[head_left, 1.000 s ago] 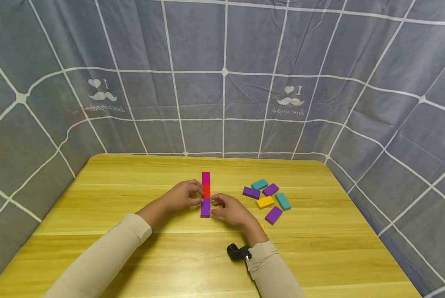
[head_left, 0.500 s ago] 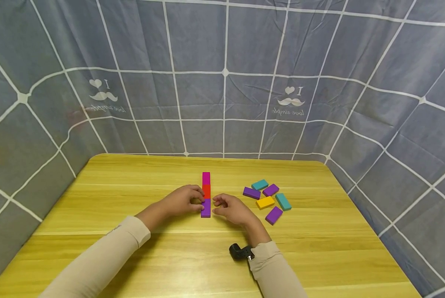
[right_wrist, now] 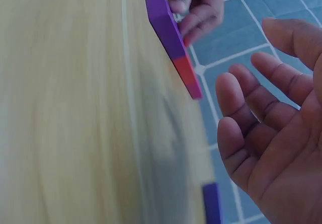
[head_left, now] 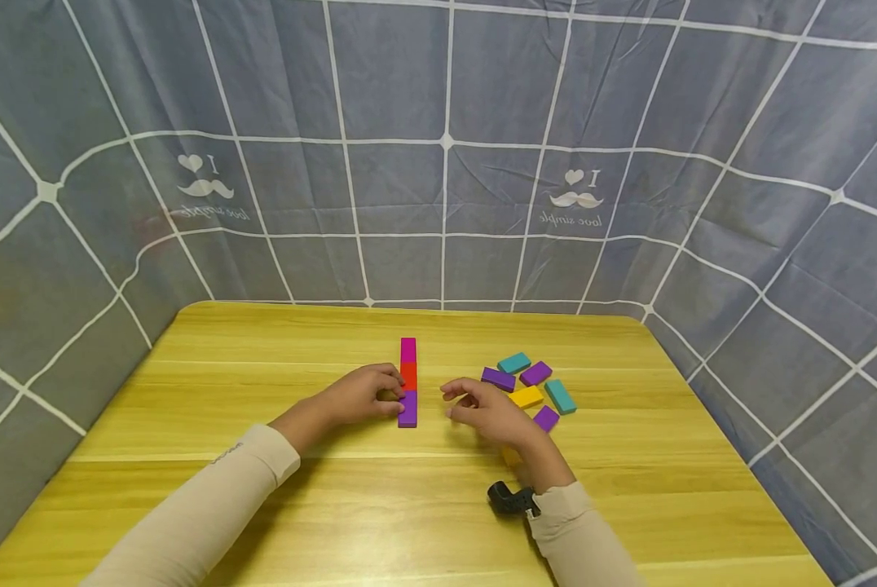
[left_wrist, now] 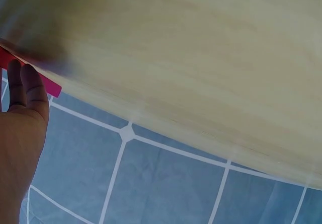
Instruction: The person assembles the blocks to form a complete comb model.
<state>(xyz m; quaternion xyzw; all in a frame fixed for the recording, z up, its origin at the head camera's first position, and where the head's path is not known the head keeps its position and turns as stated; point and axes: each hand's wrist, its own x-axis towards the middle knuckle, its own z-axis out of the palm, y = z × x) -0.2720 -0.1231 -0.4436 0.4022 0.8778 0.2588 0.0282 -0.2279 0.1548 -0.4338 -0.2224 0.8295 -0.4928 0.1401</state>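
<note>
Three blocks lie end to end in a straight line on the table: pink [head_left: 408, 350] at the far end, red [head_left: 408, 376] in the middle, purple [head_left: 407, 412] nearest. My left hand [head_left: 361, 395] rests at the left side of the row, fingertips at the red and purple blocks, fingers loosely bent. Its thumb and fingers also show beside the purple block [right_wrist: 166, 25] in the right wrist view. Apart from the row, to its right, my right hand [head_left: 493, 410] hovers with relaxed fingers and holds nothing; its palm and parted fingers show in the right wrist view.
Right of my right hand lie several loose blocks: teal [head_left: 514, 363], purple [head_left: 536, 373], yellow [head_left: 526, 397] and another teal block [head_left: 560, 396]. My right arm partly hides another yellow block [head_left: 510, 456]. A grey curtain [head_left: 394, 187] hangs behind the wooden table [head_left: 299, 334].
My right hand has moved away from the row to the right, towards the loose blocks. My left hand has slid slightly nearer along the row and stays beside it.
</note>
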